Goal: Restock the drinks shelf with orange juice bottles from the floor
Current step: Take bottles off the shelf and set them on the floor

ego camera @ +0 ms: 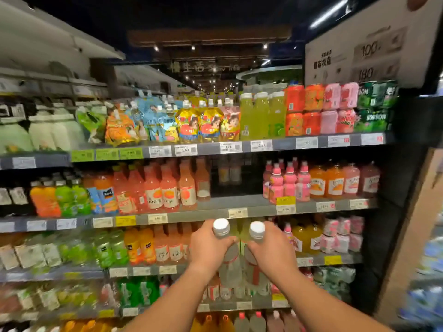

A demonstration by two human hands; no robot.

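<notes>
Both bottles (pixel 231 257) upright (caps up), hands (pixel 211 248) gripping.

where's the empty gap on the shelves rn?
Head view, centre: the gap sits on the second shelf from top, between peach-coloured bottles on its left and pink bottles on its right.

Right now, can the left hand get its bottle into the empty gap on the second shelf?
Probably yes. The left hand grips its bottle by the neck just below the gap. The gap's front is open, with only a few bottles far back. The right hand holds its own bottle alongside, not above.
</notes>
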